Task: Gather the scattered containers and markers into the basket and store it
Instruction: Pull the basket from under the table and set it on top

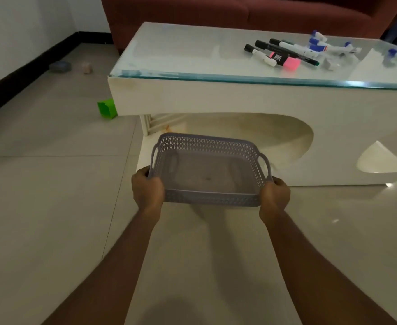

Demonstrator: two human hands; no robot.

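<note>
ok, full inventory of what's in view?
basket: one, grey, empty, held in front of the table
markers: a loose pile, black-capped and blue-capped, exact count unclear, far right of the table top
pink highlighter: one, pink and black, among the markers
green container: one, green, on the floor by the table's left corner
grey-blue object: one, blurred, on the floor near the wall
pinkish object: one, blurred, beside it
table: one, white with a glass top
sofa: one, dark red, behind the table
left hand: grips the basket's left near corner
right hand: grips its right near corner
</note>
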